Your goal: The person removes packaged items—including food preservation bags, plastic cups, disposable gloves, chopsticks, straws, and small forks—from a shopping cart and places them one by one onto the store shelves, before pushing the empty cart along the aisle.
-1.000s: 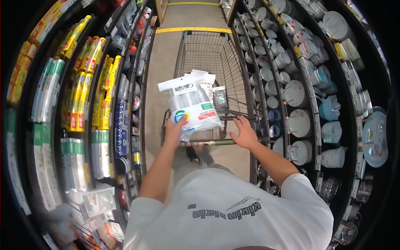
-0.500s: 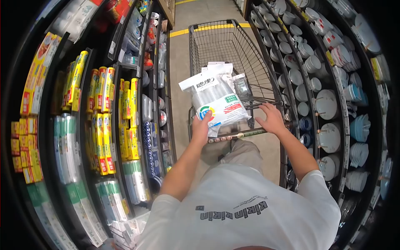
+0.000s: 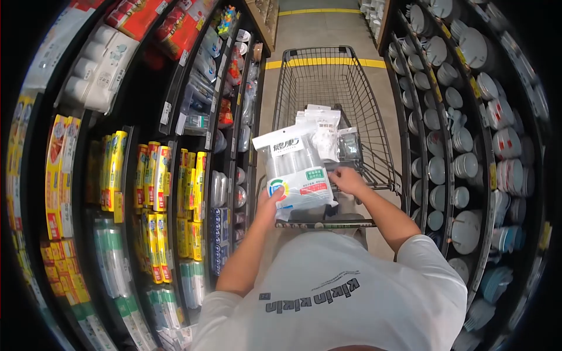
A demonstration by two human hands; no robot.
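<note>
My left hand (image 3: 268,205) grips the lower left corner of a bag of plastic cups (image 3: 295,169), its thumb over the printed front. The bag is clear and white with dark lettering, and the stacked ridged cups show through it. My right hand (image 3: 348,180) is closed, its fingers curled at the bag's right edge; what they hold, if anything, is hidden. Both hands are above the near end of a black wire shopping cart (image 3: 363,117). Beyond the bag, a white printed packet (image 3: 326,133) and a small dark clear-fronted pack (image 3: 349,144) lie in the cart.
The cart's handle bar (image 3: 322,224) crosses just in front of my body. Shelves at left carry yellow boxed rolls (image 3: 158,175) and wrapped paper rolls (image 3: 96,64). Shelves at right hold stacked bowls and plates (image 3: 465,165). A yellow floor stripe (image 3: 374,62) crosses the aisle ahead.
My right hand has moved left from beside the cart's handle to the bag's right edge, its fingers curling in. My left hand keeps its hold on the bag. The view has shifted.
</note>
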